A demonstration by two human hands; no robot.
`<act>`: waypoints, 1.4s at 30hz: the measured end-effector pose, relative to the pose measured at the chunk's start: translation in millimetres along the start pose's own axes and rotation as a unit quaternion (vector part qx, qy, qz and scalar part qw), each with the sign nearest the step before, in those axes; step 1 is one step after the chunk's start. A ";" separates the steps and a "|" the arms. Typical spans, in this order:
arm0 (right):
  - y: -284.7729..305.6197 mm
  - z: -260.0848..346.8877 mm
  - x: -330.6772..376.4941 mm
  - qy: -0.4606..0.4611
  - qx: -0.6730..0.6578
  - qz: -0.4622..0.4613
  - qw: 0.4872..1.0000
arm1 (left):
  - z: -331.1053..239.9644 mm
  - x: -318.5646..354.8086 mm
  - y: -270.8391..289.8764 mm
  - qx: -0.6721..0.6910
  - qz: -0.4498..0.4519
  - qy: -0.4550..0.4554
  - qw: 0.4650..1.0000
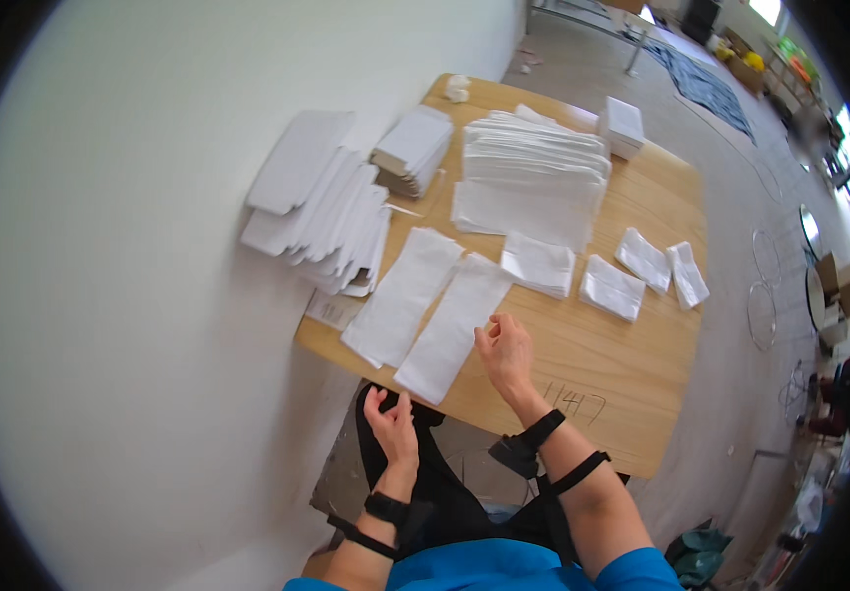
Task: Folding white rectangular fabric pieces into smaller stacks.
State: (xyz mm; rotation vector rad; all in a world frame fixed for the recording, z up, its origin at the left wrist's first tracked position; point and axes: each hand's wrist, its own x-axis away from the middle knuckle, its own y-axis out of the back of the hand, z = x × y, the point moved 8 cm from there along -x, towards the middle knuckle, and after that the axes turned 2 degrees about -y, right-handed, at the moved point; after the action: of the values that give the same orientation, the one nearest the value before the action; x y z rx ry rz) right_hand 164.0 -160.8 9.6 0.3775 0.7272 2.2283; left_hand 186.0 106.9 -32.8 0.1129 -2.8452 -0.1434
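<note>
Two cloth strips [435,310] — before stacked pile [533,182]

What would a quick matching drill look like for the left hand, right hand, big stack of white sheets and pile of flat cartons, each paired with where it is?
Things:
1. left hand
2. right hand
3. big stack of white sheets
4. pile of flat cartons

Places:
A. fanned out along the table's left edge, by the wall
B. at the near end of a long white sheet, at the table's front edge
C. middle of the table's far side
D. on the table beside the long sheet's right edge

Pairs: 1-B, 2-D, 3-C, 4-A
</note>
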 end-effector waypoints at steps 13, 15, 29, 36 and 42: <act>-37.8 -13.4 65.4 -0.120 0.049 -0.042 0.991 | -41.6 -17.7 -32.4 -0.390 0.078 -0.162 0.903; -32.4 -19.0 71.1 -0.141 0.018 -0.050 0.989 | -32.9 -5.6 -35.6 -0.349 0.090 -0.110 0.926; -4.8 -96.7 224.4 -0.359 -0.600 0.106 0.707 | 74.6 142.5 -63.0 0.122 0.381 0.328 0.856; 58.0 -177.3 247.2 -0.385 -0.490 -0.067 0.779 | 49.7 111.1 -47.8 -0.156 0.396 0.009 0.905; 115.1 -209.7 230.9 -0.345 -0.357 -0.045 0.867 | -4.3 19.8 -62.6 -0.205 0.268 -0.160 0.928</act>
State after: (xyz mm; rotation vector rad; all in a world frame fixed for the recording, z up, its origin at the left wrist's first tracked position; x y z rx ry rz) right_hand -155.9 -135.8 -77.5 0.6765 -0.4488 1.8952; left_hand 172.2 42.7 -29.9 -0.8382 -2.9562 -0.6794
